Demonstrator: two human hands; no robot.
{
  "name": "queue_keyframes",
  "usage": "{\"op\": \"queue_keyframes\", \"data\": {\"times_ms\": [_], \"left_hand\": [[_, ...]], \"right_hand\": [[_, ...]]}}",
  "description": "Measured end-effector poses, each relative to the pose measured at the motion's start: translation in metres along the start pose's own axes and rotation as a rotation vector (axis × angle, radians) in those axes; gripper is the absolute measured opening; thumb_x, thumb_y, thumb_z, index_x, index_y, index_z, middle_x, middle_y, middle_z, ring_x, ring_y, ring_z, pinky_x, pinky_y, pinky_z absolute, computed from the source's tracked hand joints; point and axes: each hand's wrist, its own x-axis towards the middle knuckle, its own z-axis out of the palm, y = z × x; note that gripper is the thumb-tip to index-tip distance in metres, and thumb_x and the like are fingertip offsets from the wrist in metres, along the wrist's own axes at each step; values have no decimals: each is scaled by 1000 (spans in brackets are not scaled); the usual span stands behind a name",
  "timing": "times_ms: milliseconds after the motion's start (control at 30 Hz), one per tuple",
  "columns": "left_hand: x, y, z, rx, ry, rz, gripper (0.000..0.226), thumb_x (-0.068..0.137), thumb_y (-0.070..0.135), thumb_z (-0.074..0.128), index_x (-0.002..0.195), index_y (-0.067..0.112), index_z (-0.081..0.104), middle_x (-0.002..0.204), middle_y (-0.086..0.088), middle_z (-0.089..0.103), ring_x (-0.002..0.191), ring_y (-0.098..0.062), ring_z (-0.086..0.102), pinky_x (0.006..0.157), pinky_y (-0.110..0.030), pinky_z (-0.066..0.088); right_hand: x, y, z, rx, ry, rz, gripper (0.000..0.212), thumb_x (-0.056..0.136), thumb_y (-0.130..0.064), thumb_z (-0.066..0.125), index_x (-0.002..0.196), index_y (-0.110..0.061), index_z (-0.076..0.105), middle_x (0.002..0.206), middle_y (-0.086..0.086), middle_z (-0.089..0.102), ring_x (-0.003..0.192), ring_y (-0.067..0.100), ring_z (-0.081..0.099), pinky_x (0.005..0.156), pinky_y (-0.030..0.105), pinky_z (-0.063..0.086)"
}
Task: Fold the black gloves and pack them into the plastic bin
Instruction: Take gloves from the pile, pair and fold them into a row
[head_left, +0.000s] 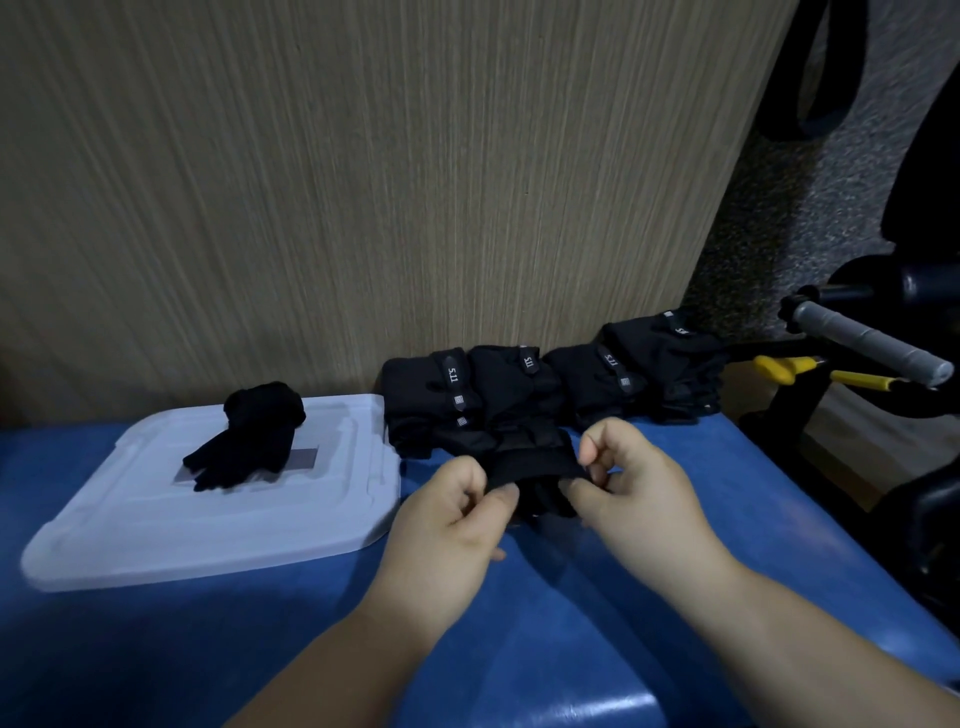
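Note:
A black glove lies on the blue surface in front of me. My left hand pinches its cuff edge on the left side. My right hand pinches the same cuff on the right, so the edge is stretched between both hands. Behind it, a row of several black gloves with grey labels lies along the wooden panel. Another black glove rests on the white plastic bin lid at the left. The bin's inside is not visible.
A wooden panel stands right behind the gloves. At the right edge are a grey-handled bar, yellow-handled tools and black equipment. The blue surface extends toward me.

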Motion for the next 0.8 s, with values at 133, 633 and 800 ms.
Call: {"op": "queue_keyframes", "data": {"times_ms": [133, 633, 800], "left_hand": [[-2, 0, -1, -186, -148, -56, 42, 71, 52, 69, 65, 17, 47, 64, 7, 51, 70, -5, 61, 91, -41, 53], [8, -5, -9, -645, 144, -287, 28, 89, 8, 62, 116, 12, 55, 102, -13, 73, 92, -30, 70, 70, -40, 57], [0, -2, -3, -665, -14, -273, 32, 92, 13, 57, 123, 20, 54, 108, -6, 72, 98, -24, 70, 80, -41, 57]], "right_hand": [[1, 2, -4, -9, 16, -15, 33, 76, 2, 59, 71, -29, 49, 63, -2, 46, 51, 11, 39, 48, 18, 33], [-8, -9, -1, 327, -414, 260, 59, 51, -58, 80, 81, -18, 48, 74, 1, 55, 70, 14, 53, 69, 34, 48], [-6, -16, -1, 568, -342, 484, 48, 76, -33, 72, 113, -6, 58, 106, 12, 72, 100, 28, 69, 92, 48, 52]]}}
